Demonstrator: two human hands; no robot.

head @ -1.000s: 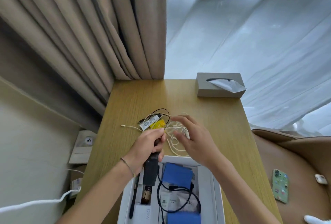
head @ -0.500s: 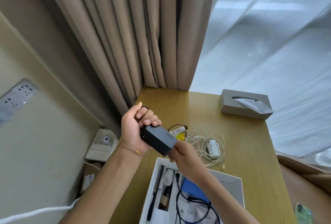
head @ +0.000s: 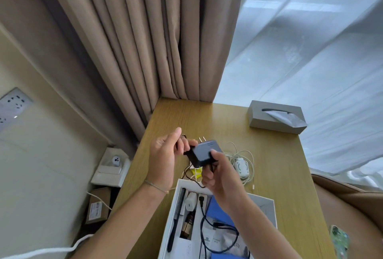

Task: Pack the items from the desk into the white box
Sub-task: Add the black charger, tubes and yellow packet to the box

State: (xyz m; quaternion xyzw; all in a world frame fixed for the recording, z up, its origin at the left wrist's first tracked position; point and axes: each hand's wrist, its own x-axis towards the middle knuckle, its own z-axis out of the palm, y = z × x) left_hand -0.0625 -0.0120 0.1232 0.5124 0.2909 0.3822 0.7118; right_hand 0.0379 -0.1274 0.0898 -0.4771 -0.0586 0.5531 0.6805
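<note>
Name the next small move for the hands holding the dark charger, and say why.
Probably fold the prongs flat, then lower the charger into the white box. Both the left hand and right hand hold it above the desk, prongs out.

The far half of the desk (head: 207,118) lay bare between the curtain (head: 165,41) and the tissue box (head: 276,117), leaving open room there. Nearer, a tangle of white cable (head: 241,162) cluttered the middle right. Both hands (head: 165,159) (head: 222,176) hung above the box's far edge, blocking that approach. Inside the white box (head: 267,209), a comb (head: 177,215), a black cord (head: 207,227) and blue packets (head: 217,211) crowded the left and centre; its right side stayed open.
</note>
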